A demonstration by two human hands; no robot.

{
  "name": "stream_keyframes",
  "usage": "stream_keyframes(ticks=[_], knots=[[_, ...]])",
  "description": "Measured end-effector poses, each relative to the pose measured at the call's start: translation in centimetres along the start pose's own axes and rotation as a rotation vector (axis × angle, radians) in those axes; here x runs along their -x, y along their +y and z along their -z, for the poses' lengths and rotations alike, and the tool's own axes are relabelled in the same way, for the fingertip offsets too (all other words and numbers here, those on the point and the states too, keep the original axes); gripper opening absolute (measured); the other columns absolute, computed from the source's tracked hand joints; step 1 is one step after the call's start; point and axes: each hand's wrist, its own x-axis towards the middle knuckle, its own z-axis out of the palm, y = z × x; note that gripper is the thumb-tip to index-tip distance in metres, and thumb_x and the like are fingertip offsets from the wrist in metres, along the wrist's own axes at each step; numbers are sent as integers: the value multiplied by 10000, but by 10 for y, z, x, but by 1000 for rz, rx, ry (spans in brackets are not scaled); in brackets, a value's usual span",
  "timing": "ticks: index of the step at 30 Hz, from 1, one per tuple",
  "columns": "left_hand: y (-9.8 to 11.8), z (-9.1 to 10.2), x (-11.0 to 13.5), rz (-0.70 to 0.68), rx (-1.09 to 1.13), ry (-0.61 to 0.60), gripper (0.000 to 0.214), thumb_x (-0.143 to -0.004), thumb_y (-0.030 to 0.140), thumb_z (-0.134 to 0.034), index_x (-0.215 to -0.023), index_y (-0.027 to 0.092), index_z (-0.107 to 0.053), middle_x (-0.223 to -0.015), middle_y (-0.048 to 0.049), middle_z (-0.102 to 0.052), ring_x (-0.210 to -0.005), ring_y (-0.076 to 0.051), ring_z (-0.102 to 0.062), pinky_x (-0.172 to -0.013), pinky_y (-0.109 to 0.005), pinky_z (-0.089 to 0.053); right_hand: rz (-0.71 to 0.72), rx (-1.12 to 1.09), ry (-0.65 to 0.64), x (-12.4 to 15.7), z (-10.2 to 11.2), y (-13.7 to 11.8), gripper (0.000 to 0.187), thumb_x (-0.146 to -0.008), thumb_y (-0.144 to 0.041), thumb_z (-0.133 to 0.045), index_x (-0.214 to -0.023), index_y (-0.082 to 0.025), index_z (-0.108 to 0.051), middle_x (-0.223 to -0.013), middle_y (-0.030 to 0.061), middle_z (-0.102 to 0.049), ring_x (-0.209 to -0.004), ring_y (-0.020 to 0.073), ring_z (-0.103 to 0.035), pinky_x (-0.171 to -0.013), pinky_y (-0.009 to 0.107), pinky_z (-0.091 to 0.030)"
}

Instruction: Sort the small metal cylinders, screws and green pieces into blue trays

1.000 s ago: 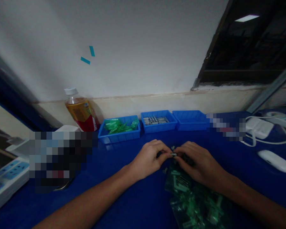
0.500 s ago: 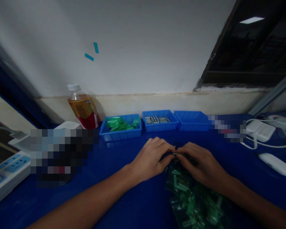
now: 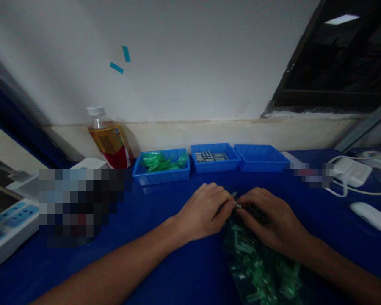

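Observation:
Fingertips almost meeting, both of my hands pinch at the upper end of a clear plastic bag (image 3: 254, 271) that lies in front of me. My left hand (image 3: 206, 212) is closed with thumb against the fingers. My right hand (image 3: 269, 216) is closed the same way and covers part of the bag's top. A small shiny bit shows between the fingertips; whether it is gathered plastic or metal I cannot tell. Pale green pieces and thin metal parts show through the bag.
Along the wall stand a blue bin (image 3: 161, 180) of green plastic packets, another blue bin (image 3: 217, 165) with metal pins, and a third blue bin (image 3: 262, 159). A drink bottle (image 3: 109, 142) and power strip (image 3: 12, 228) are left; a white charger (image 3: 352, 171) and white case (image 3: 372, 217) are right.
The view has shifted slightly. My hands stay together at the top of the bag, with the fingertips moved only a little.

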Motion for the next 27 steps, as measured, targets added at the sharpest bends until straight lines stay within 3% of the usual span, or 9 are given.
stream_keyframes(ticks=[4, 9, 12, 16, 22, 25, 27], knots=[[0, -1, 2, -14, 53, 75, 169, -874, 196, -471, -1039, 186, -503, -926, -22, -610, -848, -162, -530, -758, -311, -383, -89, -57, -5, -2, 2, -3, 111, -882, -229, -485, -809, -199, -562, -695, 10, -578, -637, 140, -546, -571, 269, -417], [-1, -2, 2, -28, 6, 59, 105, -876, 209, -487, -975, 198, -518, -895, -1, -613, -841, -159, -536, -739, -306, -370, -97, -99, -41, -3, 2, -5, 176, -902, -235, -456, -765, -199, -560, -652, 3, -559, -597, 135, -533, -539, 264, -409], [-1, -2, 1, -16, -12, 59, 95, -899, 225, -450, -959, 187, -514, -870, -2, -619, -808, -157, -536, -723, -309, -366, -93, -89, -39, -2, 0, -3, 100, -893, -240, -479, -848, -202, -560, -706, 6, -583, -627, 135, -555, -562, 264, -430], [-2, -3, 1, 14, -32, 60, 169, -937, 257, -385, -896, 176, -527, -839, -13, -625, -780, -158, -542, -706, -311, -366, -37, -9, 17, 1, -3, 1, 170, -848, -246, -558, -1011, -205, -525, -844, 24, -618, -725, 150, -583, -645, 282, -454], [-1, -3, -1, 25, -54, -15, 271, -957, 307, -341, -854, 167, -550, -818, -23, -632, -789, -171, -555, -720, -328, -386, 98, 80, 56, -2, -1, -4, 67, -846, -197, -532, -913, -196, -527, -789, 28, -622, -704, 157, -568, -633, 294, -426], [-1, -4, -2, 73, -87, -47, 253, -957, 297, -339, -970, 177, -561, -915, -28, -639, -854, -186, -549, -756, -345, -403, 113, 167, 87, -13, 9, 8, 47, -840, -229, -539, -869, -191, -538, -788, 43, -627, -728, 178, -570, -663, 317, -422], [-2, -6, -2, 95, -103, -60, 265, -946, 247, -348, -1137, 191, -524, -1071, -35, -619, -962, -198, -531, -810, -358, -410, 46, 260, 116, -23, 16, 32, 92, -841, -277, -532, -818, -190, -551, -770, 53, -626, -740, 200, -570, -689, 340, -422]])
